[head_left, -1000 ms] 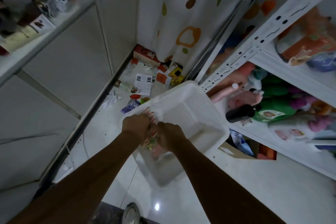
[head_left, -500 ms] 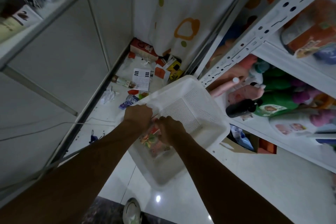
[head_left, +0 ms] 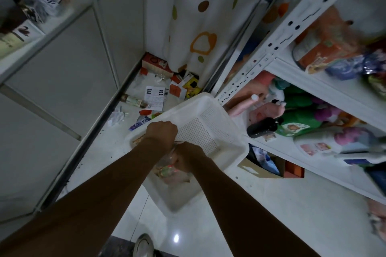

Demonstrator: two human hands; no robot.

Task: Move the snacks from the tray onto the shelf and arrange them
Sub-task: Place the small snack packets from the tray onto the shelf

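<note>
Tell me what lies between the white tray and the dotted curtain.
Head view: a printed paper, a small bottle, an orange packet on the floor.

Dim room — glossy white floor (head_left: 302,204) with 1 lamp glare (head_left: 176,238), grey panelled wall (head_left: 62,73), spotted curtain (head_left: 188,27) in the corner.

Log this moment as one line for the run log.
phase: pickup | left hand: curled inside tray, grip unclear | right hand: grips snack packet | shelf: packet not yet placed
</note>
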